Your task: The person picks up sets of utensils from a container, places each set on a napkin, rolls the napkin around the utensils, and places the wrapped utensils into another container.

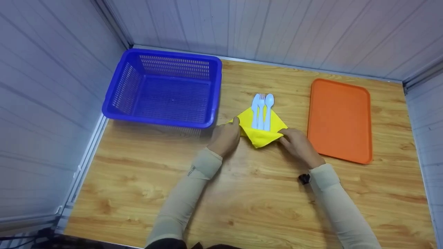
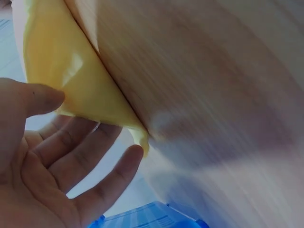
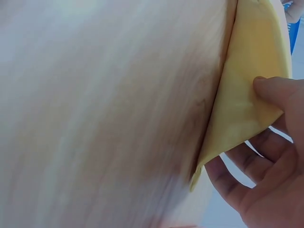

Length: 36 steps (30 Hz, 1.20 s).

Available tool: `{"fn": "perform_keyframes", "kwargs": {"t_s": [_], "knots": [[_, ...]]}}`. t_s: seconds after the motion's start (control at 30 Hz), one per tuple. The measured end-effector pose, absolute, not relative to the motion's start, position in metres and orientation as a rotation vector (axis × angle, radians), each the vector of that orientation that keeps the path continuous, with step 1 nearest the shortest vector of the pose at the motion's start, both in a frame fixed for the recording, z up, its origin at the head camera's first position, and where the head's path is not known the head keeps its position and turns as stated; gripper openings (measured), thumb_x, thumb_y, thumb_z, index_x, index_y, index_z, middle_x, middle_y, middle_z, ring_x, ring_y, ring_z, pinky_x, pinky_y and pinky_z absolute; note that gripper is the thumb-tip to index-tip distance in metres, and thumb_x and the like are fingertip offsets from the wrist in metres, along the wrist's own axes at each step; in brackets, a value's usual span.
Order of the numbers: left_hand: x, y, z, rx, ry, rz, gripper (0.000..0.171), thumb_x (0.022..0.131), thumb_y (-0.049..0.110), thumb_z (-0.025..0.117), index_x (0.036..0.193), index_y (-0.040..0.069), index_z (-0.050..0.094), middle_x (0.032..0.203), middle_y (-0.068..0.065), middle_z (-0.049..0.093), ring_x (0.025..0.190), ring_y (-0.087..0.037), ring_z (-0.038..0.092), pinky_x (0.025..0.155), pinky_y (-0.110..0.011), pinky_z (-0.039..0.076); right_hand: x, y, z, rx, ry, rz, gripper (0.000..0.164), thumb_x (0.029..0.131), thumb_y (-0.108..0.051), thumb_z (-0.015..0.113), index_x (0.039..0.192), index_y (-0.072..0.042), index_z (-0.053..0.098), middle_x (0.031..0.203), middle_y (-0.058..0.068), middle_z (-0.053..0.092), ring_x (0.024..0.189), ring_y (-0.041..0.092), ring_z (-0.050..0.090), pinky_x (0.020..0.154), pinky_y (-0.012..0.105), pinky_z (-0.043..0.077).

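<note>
A yellow napkin [image 1: 262,136] lies on the table in the head view, its near edge folded up over the handle ends of three pieces of white plastic cutlery. The knife [image 1: 255,107] is on the left, the fork [image 1: 261,107] in the middle and the spoon [image 1: 269,103] on the right, heads pointing away. My left hand [image 1: 225,137] pinches the fold's left end, thumb on the near face and fingers behind. At the right end, my right hand [image 1: 297,142] pinches it the same way. Both wrist views show the napkin's folded face [image 2: 71,61] between thumb and fingers.
A blue plastic basket [image 1: 162,121] with slotted walls stands at the back left. To the right of the napkin lies an orange tray [image 1: 341,121]. Pale panel walls [image 1: 259,31] border the wooden table [image 1: 242,193] at the back and sides.
</note>
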<state>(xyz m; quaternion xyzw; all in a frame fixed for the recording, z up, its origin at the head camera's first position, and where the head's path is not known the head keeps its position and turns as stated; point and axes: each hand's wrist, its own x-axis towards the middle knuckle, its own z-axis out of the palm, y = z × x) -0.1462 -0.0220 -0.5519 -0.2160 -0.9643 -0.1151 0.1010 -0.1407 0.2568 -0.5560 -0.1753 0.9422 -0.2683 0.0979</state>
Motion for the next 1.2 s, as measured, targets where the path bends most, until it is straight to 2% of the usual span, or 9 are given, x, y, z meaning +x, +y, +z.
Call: {"fn": "perform_keyframes", "kwargs": {"t_s": [0.13, 0.23, 0.37, 0.53, 0.67, 0.87, 1.2], "knots": [[-0.150, -0.019, -0.551, -0.598, -2.918, -0.312, 0.017, 0.098, 0.012, 0.051, 0.103, -0.002, 0.061, 0.065, -0.010, 0.061, 0.054, -0.030, 0.064, 0.047, -0.043, 0.053, -0.147, 0.257, -0.554, -0.463, 2.748, -0.794, 0.024, 0.101, -0.008, 0.057, 0.120, 0.001, 0.068, 0.117, 0.020, 0.067, 0.112, 0.037, 0.061, 0.097, 0.054, 0.047], [-0.152, -0.016, -0.552, -0.589, -2.917, -0.277, 0.011, 0.095, 0.009, 0.054, 0.095, 0.001, 0.061, 0.064, -0.009, 0.062, 0.056, -0.030, 0.065, 0.048, -0.043, 0.053, -0.149, 0.257, -0.555, -0.445, 2.754, -0.796, 0.023, 0.101, -0.008, 0.059, 0.119, 0.000, 0.069, 0.117, 0.019, 0.067, 0.111, 0.037, 0.062, 0.096, 0.053, 0.048], [-0.154, -0.014, -0.552, -0.567, -2.897, -0.241, 0.010, 0.091, 0.004, 0.055, 0.094, 0.001, 0.064, 0.065, -0.010, 0.064, 0.057, -0.030, 0.066, 0.049, -0.043, 0.054, -0.152, 0.257, -0.556, -0.416, 2.780, -0.792, 0.021, 0.100, -0.009, 0.060, 0.117, 0.000, 0.070, 0.115, 0.020, 0.068, 0.109, 0.037, 0.062, 0.094, 0.053, 0.048], [-0.158, -0.013, -0.552, -0.523, -2.937, -0.237, 0.012, 0.092, 0.003, 0.054, 0.095, 0.000, 0.065, 0.069, -0.012, 0.066, 0.059, -0.031, 0.067, 0.051, -0.044, 0.055, -0.156, 0.256, -0.556, -0.385, 2.778, -0.802, 0.019, 0.101, -0.013, 0.059, 0.112, -0.003, 0.071, 0.109, 0.016, 0.070, 0.101, 0.032, 0.064, 0.087, 0.050, 0.050], [-0.162, -0.012, -0.552, -0.502, -2.994, -0.253, 0.013, 0.094, 0.004, 0.052, 0.096, 0.000, 0.065, 0.073, -0.013, 0.068, 0.063, -0.032, 0.068, 0.054, -0.044, 0.056, -0.159, 0.256, -0.555, -0.354, 2.771, -0.821, 0.016, 0.102, -0.016, 0.059, 0.104, -0.007, 0.071, 0.099, 0.010, 0.070, 0.087, 0.026, 0.061, 0.078, 0.044, 0.049], [-0.165, -0.010, -0.553, -0.462, -3.041, -0.301, 0.014, 0.094, 0.004, 0.052, 0.098, 0.000, 0.065, 0.079, -0.015, 0.069, 0.069, -0.033, 0.069, 0.058, -0.045, 0.057, -0.162, 0.255, -0.557, -0.359, 2.781, -0.822, 0.018, 0.102, -0.020, 0.060, 0.089, -0.009, 0.065, 0.078, 0.005, 0.060, 0.072, 0.023, 0.050, 0.068, 0.037, 0.041], [-0.170, -0.009, -0.554, -0.435, -3.100, -0.325, 0.015, 0.097, 0.010, 0.053, 0.100, 0.000, 0.064, 0.081, -0.015, 0.068, 0.071, -0.033, 0.069, 0.059, -0.044, 0.057, -0.163, 0.257, -0.559, -0.323, 2.794, -0.819, 0.029, 0.102, -0.028, 0.060, 0.082, -0.009, 0.052, 0.066, 0.003, 0.037, 0.060, 0.021, 0.037, 0.057, 0.034, 0.032]]}}
